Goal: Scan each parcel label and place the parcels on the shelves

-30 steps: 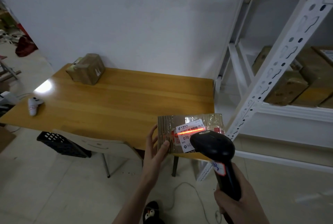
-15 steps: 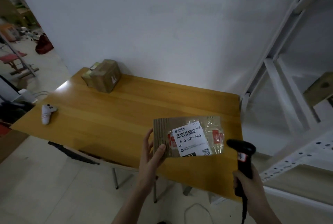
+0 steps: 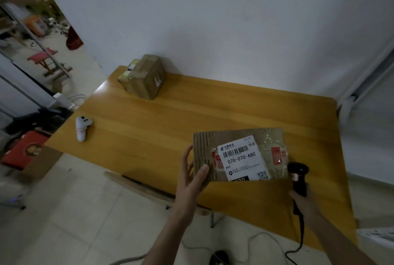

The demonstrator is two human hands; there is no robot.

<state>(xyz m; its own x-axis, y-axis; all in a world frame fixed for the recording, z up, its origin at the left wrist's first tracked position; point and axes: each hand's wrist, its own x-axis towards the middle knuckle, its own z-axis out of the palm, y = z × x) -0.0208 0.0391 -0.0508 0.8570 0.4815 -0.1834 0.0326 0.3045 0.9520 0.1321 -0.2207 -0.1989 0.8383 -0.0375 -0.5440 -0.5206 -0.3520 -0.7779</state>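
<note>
My left hand [image 3: 191, 176] grips the left edge of a flat brown cardboard parcel [image 3: 270, 149], held above the near part of the wooden table [image 3: 170, 124]. Its white label [image 3: 241, 157] with a barcode and "070-070-A80" faces me. My right hand [image 3: 304, 202] holds a black corded barcode scanner [image 3: 298, 176] low, just right of and below the parcel, with no red beam on the label. A second taped cardboard parcel [image 3: 144, 76] sits at the table's far left corner.
A white handheld controller [image 3: 82, 127] lies at the table's left edge. White shelf posts [image 3: 366, 79] stand to the right. A red box [image 3: 23, 150] and clutter sit on the floor at left, and a cable [image 3: 245, 243] trails across the floor below.
The scanner has dropped away from the label to the right and its red beam is gone. The view has swung left, off the shelves. The parcel stays in my left hand.
</note>
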